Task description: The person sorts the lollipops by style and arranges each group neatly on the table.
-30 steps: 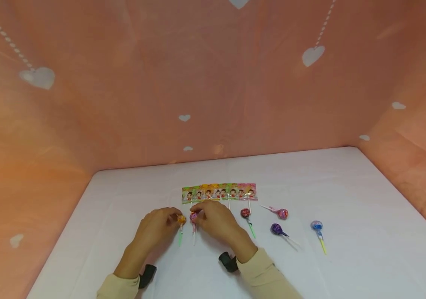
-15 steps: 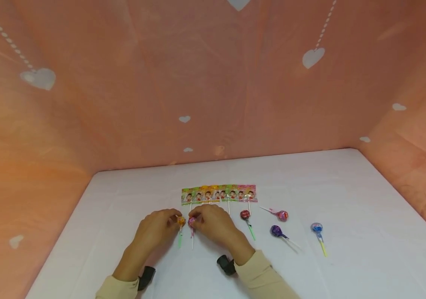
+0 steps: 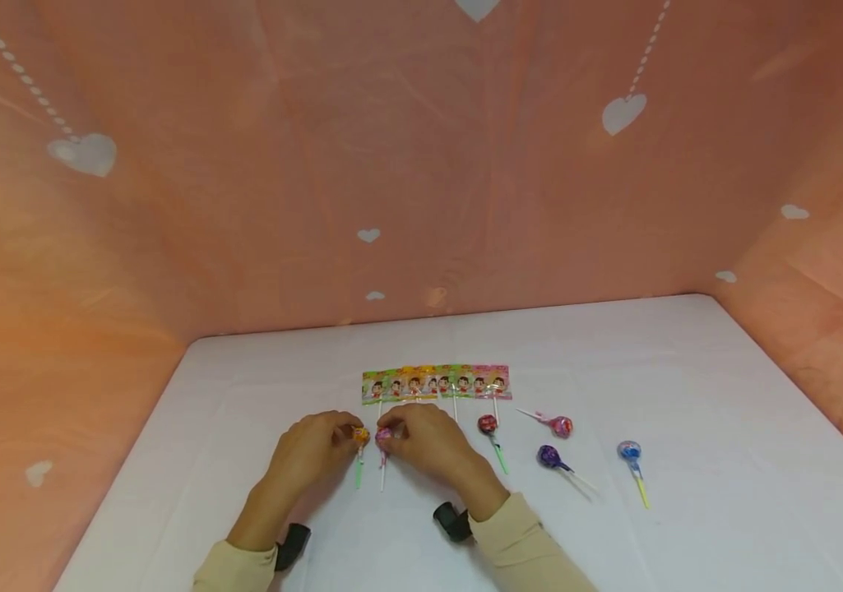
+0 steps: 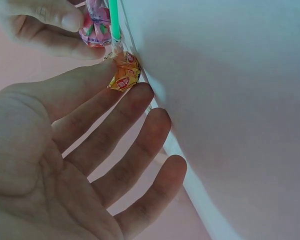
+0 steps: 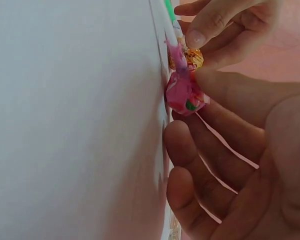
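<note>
My left hand [image 3: 312, 448] pinches the orange-wrapped head of a lollipop [image 4: 125, 75] between thumb and fingertips; its green stick points toward me. Close beside it, my right hand [image 3: 427, 437] pinches the head of a pink lollipop [image 5: 182, 92], whose white stick also points toward me. The two sticks lie nearly parallel, with a small gap between the heads. Just beyond the hands runs a row of flat lollipops in green, orange and pink wrappers [image 3: 463, 381], overlapping side by side, some sticks hidden behind my right hand.
Right of my hands lie a red lollipop [image 3: 488, 423] on a green stick, a pink-red lollipop [image 3: 561, 426], a purple lollipop [image 3: 549, 456] and a blue lollipop [image 3: 629, 450] on a yellow stick. The white table [image 3: 280, 362] meets an orange cloth backdrop [image 3: 303, 205] behind.
The pink lollipop in my right hand shifted slightly toward the orange one and toward me, then settled. My left hand and the other lollipops hold their places.
</note>
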Available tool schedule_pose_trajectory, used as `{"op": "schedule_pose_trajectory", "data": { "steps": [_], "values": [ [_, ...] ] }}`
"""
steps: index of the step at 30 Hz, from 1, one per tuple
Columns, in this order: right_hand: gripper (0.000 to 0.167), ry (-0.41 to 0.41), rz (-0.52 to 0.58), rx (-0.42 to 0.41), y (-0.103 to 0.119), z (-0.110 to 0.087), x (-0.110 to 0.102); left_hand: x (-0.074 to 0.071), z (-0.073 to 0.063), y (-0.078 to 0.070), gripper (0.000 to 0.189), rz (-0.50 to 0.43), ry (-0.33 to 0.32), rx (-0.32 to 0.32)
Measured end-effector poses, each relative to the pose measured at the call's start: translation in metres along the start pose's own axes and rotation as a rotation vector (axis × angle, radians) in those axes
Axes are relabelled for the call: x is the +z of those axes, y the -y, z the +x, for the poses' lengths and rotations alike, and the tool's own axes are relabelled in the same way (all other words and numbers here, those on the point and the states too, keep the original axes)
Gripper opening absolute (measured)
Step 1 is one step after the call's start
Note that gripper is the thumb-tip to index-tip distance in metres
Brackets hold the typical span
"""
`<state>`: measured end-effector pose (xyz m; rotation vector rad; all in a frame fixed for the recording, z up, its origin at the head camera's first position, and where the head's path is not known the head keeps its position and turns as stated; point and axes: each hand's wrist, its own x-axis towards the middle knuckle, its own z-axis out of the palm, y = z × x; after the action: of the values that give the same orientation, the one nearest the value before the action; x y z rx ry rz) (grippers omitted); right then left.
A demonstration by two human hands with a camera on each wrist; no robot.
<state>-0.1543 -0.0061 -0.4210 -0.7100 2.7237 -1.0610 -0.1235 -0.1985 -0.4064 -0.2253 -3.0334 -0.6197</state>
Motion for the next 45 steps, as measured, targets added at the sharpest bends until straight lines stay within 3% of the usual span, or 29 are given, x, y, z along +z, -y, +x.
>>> {"op": "schedule_pose_trajectory", "data": {
  "steps": [16,20,25,34,45],
  "values": [
    [0.022,0.002,0.107,0.011,-0.008,0.001,0.000,-0.002,0.000,0.002,0.019,-0.061,0.026,-0.018],
    [0.028,0.002,0.136,0.050,-0.008,-0.005,-0.015,0.001,-0.001,0.004,0.019,-0.068,0.041,-0.050],
    [0.032,-0.048,0.159,0.139,-0.018,-0.019,-0.048,0.000,-0.003,0.006,0.019,-0.067,0.045,-0.088],
    [0.035,-0.043,0.037,0.171,-0.053,-0.046,-0.089,0.004,-0.002,0.005,0.019,-0.089,0.035,-0.092],
    [0.027,0.036,-0.037,0.075,-0.076,-0.036,-0.096,0.004,-0.004,0.006,0.021,-0.060,0.011,-0.109]
  ]
}}
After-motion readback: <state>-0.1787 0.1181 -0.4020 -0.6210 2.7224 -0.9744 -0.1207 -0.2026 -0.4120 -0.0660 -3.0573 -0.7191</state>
